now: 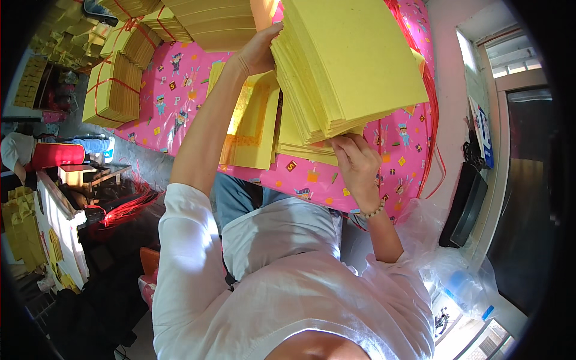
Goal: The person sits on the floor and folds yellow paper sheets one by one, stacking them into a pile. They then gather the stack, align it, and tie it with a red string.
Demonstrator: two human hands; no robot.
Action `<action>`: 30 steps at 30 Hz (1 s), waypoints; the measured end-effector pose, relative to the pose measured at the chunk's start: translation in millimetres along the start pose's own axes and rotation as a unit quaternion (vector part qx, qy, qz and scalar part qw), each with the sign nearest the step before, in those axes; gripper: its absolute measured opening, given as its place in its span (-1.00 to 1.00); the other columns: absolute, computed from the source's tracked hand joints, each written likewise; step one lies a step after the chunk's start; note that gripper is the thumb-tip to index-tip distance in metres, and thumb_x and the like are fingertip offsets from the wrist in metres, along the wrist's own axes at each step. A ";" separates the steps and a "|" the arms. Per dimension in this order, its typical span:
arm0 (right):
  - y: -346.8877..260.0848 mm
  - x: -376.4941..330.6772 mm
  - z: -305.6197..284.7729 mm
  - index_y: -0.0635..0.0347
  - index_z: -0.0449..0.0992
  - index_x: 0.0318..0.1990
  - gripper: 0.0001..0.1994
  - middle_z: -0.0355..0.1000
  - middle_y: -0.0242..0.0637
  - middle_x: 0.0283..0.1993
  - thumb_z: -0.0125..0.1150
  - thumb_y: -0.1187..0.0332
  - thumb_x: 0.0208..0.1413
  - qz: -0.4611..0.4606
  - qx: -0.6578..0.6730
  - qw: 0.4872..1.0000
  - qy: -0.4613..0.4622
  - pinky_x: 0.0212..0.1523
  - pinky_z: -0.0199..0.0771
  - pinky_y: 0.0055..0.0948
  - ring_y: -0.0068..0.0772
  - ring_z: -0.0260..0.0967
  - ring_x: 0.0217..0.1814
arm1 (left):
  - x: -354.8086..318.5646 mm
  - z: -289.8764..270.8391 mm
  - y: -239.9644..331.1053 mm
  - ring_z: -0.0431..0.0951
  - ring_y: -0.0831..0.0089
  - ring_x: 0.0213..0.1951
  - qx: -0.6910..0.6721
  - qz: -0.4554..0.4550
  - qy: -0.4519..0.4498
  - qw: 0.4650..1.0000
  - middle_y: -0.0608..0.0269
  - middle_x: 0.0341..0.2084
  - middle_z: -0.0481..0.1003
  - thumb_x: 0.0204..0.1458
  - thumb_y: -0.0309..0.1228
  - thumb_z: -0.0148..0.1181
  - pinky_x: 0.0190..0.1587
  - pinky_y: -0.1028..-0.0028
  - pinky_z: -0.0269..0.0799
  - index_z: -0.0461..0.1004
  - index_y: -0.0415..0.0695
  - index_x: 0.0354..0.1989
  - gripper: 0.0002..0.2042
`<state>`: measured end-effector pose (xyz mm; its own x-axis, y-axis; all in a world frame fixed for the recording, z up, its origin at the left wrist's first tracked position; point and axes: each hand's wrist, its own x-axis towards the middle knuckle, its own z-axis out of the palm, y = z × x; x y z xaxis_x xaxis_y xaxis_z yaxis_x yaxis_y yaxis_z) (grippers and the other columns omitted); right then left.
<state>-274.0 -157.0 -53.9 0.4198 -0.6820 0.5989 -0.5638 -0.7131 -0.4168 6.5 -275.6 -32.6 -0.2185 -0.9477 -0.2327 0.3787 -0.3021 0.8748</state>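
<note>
A thick stack of yellow paper sheets (360, 60) is lifted at a tilt above the pink patterned table. At its left edge my left hand (261, 51) grips it, the fingers partly hidden behind the sheets. My right hand (358, 165) is closed at the lower edge of the stack, thumb and fingers pinched against the sheets there; the fingertips are partly hidden. Under the stack lie more yellow sheets (306, 150). To their left is a yellow sheet with a shiny gold square (246, 120), beside my left forearm.
Bundles of yellow paper tied with red string (114, 90) stand at the table's far left. Red strings (429, 120) hang along the right edge of the pink tablecloth (162, 102). Another person (21, 150) is at the left. A plastic bottle (465, 291) lies lower right.
</note>
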 end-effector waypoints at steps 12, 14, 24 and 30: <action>5.6 -0.6 4.2 0.10 0.50 -0.36 -0.83 0.45 -0.34 -0.43 0.36 0.47 -0.14 0.013 0.006 1.000 0.009 -0.56 0.39 -0.39 -0.30 0.42 -0.51 | -4.6 1.5 -2.5 0.22 0.36 0.23 -0.013 0.019 0.021 1.000 0.23 0.24 0.23 0.11 0.16 -0.04 0.22 0.25 0.13 0.17 0.00 0.30 -0.33; 7.0 -4.2 4.2 0.10 0.50 -0.36 -0.83 0.45 -0.34 -0.43 0.37 0.45 -0.13 0.040 0.023 0.999 -0.005 -0.51 0.39 -0.38 -0.30 0.42 -0.49 | -7.8 5.1 0.3 0.21 0.35 0.24 -0.022 0.025 0.015 0.999 0.22 0.25 0.21 0.12 0.17 -0.05 0.23 0.24 0.11 0.15 0.00 0.31 -0.32; 0.7 -4.7 8.7 0.17 0.55 -0.38 -0.82 0.50 -0.32 -0.39 0.42 0.49 -0.19 -0.005 0.002 1.000 0.000 -0.37 0.40 -0.35 -0.25 0.43 -0.35 | -16.6 5.6 3.8 0.35 0.38 0.06 0.085 0.022 0.042 0.995 0.26 0.11 0.34 0.13 0.23 -0.14 0.02 0.34 0.27 0.22 -0.07 0.26 -0.30; -3.8 -5.1 10.4 0.17 0.54 -0.39 -0.80 0.47 -0.32 -0.42 0.42 0.50 -0.24 0.005 0.011 1.000 0.014 -0.35 0.40 -0.32 -0.23 0.41 -0.37 | -24.1 11.6 2.5 0.42 0.45 -0.15 0.077 0.029 0.058 0.995 0.30 -0.07 0.44 0.10 0.27 -0.15 -0.22 0.40 0.27 0.28 -0.02 0.20 -0.32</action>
<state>-266.7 -152.5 -62.5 0.3933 -0.6848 0.6134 -0.5525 -0.7094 -0.4377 2.3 -252.3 -19.9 -0.0911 -0.9712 -0.2203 0.2429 -0.2362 0.9409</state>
